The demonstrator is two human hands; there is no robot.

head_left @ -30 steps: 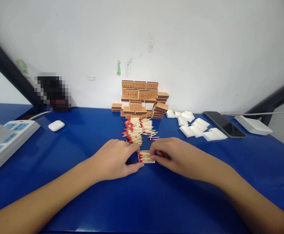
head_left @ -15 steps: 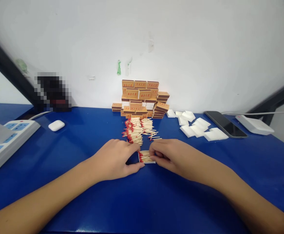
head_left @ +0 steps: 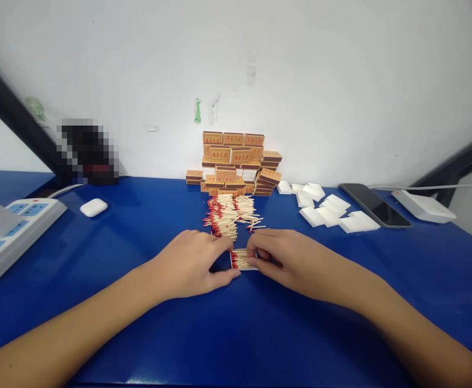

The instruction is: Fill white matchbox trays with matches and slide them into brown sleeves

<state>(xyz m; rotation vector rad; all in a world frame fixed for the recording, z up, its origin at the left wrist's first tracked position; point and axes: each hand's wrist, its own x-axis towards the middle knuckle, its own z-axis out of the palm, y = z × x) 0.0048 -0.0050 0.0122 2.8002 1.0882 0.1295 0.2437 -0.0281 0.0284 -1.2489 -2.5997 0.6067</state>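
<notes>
A small white matchbox tray (head_left: 244, 269) lies on the blue table, filled with red-headed matches (head_left: 240, 259) laid lengthwise, heads to the left. My left hand (head_left: 197, 264) grips the tray's left end, its index finger at the far corner and thumb at the near one. Over the tray's right end, my right hand (head_left: 278, 258) has its thumb and index finger closed on the matchstick ends; the curled fingers partly hide that end. Just beyond the tray is a pile of loose matches (head_left: 223, 215), with a few strays at its right.
Stacked orange matchboxes (head_left: 231, 156) stand against the wall behind the pile. White matchbox trays (head_left: 328, 210) lie scattered at the right, near a phone (head_left: 375, 205) and a white box (head_left: 424, 206). At left are a white earphone case (head_left: 94, 208) and a power strip (head_left: 21, 231).
The right fingertips have shifted very slightly left over the matches. My left hand stays on the tray, and the pile looks the same.
</notes>
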